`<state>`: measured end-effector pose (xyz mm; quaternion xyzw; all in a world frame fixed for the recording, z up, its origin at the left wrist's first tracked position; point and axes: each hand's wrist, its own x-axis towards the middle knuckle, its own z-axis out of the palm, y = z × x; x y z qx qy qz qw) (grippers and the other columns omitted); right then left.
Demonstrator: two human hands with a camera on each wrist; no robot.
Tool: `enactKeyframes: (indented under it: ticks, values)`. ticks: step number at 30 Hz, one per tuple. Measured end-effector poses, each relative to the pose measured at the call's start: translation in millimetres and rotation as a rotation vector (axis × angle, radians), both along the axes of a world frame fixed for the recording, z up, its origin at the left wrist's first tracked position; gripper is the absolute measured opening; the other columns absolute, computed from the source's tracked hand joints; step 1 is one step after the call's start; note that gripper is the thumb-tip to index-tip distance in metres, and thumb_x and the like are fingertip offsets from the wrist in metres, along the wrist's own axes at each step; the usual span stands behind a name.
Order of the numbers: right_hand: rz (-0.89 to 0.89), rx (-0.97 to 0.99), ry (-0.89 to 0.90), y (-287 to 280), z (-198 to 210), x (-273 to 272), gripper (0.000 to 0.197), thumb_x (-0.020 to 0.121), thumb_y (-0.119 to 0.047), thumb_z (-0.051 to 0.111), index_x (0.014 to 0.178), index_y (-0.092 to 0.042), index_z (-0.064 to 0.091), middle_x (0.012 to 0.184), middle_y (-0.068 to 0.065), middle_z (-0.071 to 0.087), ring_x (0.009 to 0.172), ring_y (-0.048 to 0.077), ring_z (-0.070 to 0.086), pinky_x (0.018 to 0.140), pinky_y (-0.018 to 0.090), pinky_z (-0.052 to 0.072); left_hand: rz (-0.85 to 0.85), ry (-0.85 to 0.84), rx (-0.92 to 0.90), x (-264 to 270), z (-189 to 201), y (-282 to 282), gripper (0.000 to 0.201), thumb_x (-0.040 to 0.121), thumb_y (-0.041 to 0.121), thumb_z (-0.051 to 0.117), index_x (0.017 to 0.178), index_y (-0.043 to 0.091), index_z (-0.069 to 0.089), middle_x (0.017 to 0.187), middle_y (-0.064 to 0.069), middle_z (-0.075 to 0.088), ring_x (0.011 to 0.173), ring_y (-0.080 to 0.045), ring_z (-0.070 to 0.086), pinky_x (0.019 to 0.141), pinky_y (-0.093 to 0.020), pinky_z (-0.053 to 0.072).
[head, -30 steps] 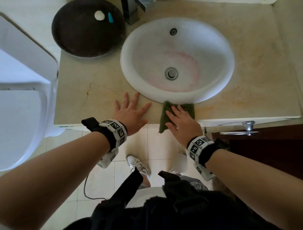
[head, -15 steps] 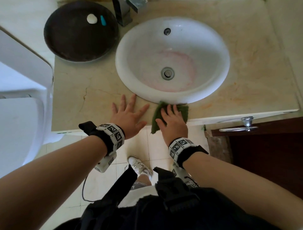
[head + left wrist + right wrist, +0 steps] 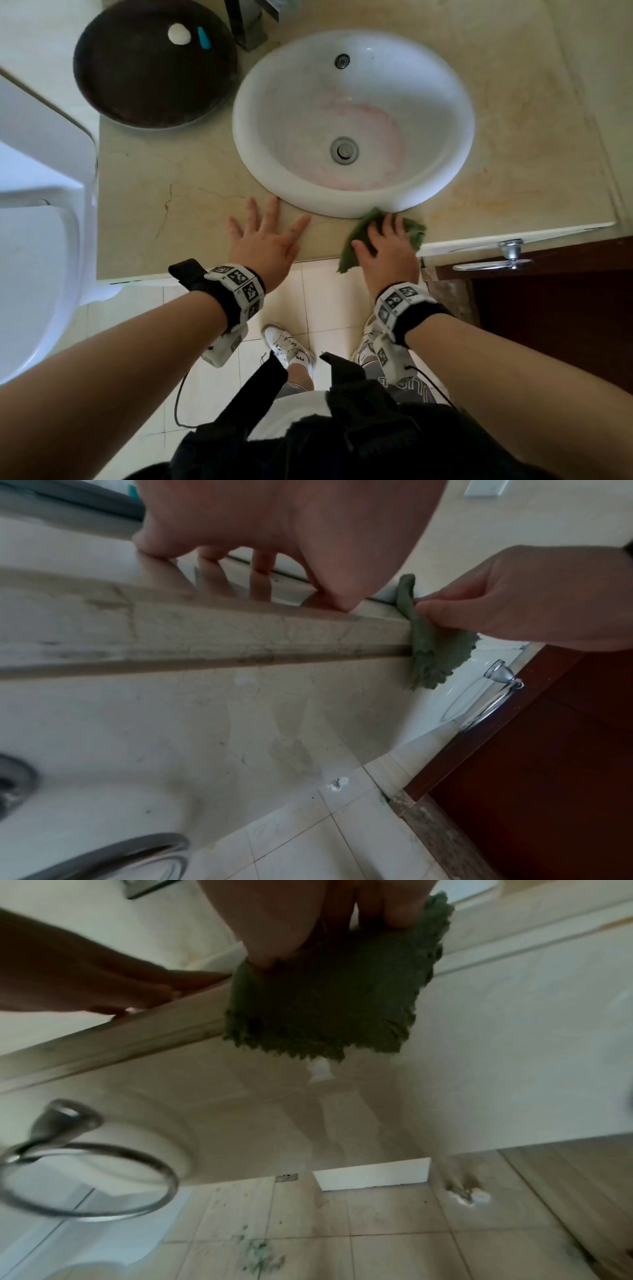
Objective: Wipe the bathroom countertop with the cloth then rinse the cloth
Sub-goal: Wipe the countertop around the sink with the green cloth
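Head view: nubby green cloth [image 3: 356, 236]

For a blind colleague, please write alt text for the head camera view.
A right hand presses a green cloth on the beige countertop below a white sink, the cloth hanging over the front edge. The left hand rests flat beside it.

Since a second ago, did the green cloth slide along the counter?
Yes. The green cloth slid rightward along the counter's front edge, from below the sink drain toward the door handle.
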<state>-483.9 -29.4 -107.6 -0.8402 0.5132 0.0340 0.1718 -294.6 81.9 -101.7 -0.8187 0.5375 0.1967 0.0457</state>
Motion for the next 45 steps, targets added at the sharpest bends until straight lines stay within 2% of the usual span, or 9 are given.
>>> enactKeyframes:
  ticks: [7,11,15,20,27,29,33,35,45]
  values:
    - [0.172,0.055,-0.061,-3,-6,-7,0.056,0.094,-0.047,0.049,0.143,-0.02,0.044,0.155,0.004,0.032,0.146,0.024,0.018,0.118,0.035,0.015,0.058,-0.007,0.02,-11,-1,-6,0.054,0.098,0.05,0.027,0.146,0.054,0.003,0.161,-0.006,-0.011,0.144,-0.045,-0.011,0.112,-0.067,0.008]
    - [0.008,-0.007,-0.066,-60,-5,-57,0.053,0.096,-0.044,0.048,0.14,-0.016,0.048,0.154,0.01,0.032,0.144,0.031,0.023,0.118,0.042,0.018,0.123,-0.003,0.01,-25,0,-11,0.055,0.099,0.046,0.031,0.147,0.051,0.007,0.161,-0.007,-0.007,0.144,-0.045,-0.007,0.112,-0.066,0.01]
    - [-0.149,-0.021,0.035,-121,0,-80,0.057,0.099,-0.047,0.038,0.145,-0.013,0.041,0.157,0.012,0.024,0.146,0.031,0.014,0.118,0.046,0.02,0.161,-0.021,0.025,-39,1,-16,0.057,0.099,0.043,0.035,0.148,0.049,0.007,0.161,-0.009,-0.007,0.144,-0.046,-0.004,0.111,-0.066,0.015]
    - [-0.063,-0.036,0.048,-102,-6,-55,0.065,0.097,-0.047,0.038,0.145,-0.003,0.037,0.155,0.017,0.027,0.145,0.034,0.016,0.118,0.047,0.019,0.188,-0.037,0.012,-67,0,-26,0.058,0.098,0.045,0.035,0.148,0.05,0.004,0.159,-0.016,-0.007,0.143,-0.048,-0.004,0.112,-0.065,0.015]
    - [0.0,-0.02,-0.027,-105,-7,-62,0.066,0.094,-0.05,0.043,0.144,-0.007,0.039,0.155,0.013,0.03,0.145,0.032,0.018,0.118,0.044,0.019,0.193,-0.065,0.007,-131,-2,-59,0.064,0.095,0.047,0.041,0.149,0.048,0.006,0.156,-0.026,0.001,0.144,-0.047,-0.001,0.112,-0.062,0.016]
    - [0.01,-0.019,-0.04,-127,-7,-75,0.066,0.095,-0.051,0.042,0.146,-0.008,0.036,0.156,0.012,0.027,0.146,0.031,0.017,0.118,0.043,0.019,0.153,-0.072,-0.004,-146,2,-67,0.063,0.096,0.046,0.042,0.149,0.046,0.008,0.156,-0.024,0.004,0.144,-0.047,0.0,0.112,-0.062,0.017]
    - [-0.069,-0.05,0.001,-195,-8,-121,0.067,0.097,-0.05,0.039,0.148,-0.008,0.03,0.157,0.015,0.023,0.146,0.032,0.014,0.118,0.045,0.018,-0.138,-0.078,0.003,-181,9,-90,0.06,0.097,0.045,0.038,0.149,0.045,0.009,0.161,-0.007,0.005,0.144,-0.045,0.002,0.112,-0.06,0.017]
    - [-0.105,-0.048,0.03,-214,-9,-143,0.067,0.097,-0.049,0.038,0.149,-0.007,0.028,0.157,0.017,0.021,0.146,0.034,0.013,0.118,0.047,0.018,-0.153,-0.066,0.012,-194,12,-108,0.059,0.097,0.046,0.037,0.149,0.045,0.009,0.162,-0.002,0.002,0.144,-0.046,0.002,0.113,-0.06,0.015]
    - [0.241,-0.017,0.003,-141,-2,-96,0.058,0.097,-0.042,0.041,0.148,-0.015,0.032,0.158,0.011,0.022,0.146,0.031,0.015,0.119,0.043,0.016,-0.15,-0.033,0.089,-195,14,-124,0.062,0.096,0.044,0.041,0.15,0.045,0.009,0.162,0.002,-0.003,0.146,-0.04,-0.002,0.117,-0.054,0.01]
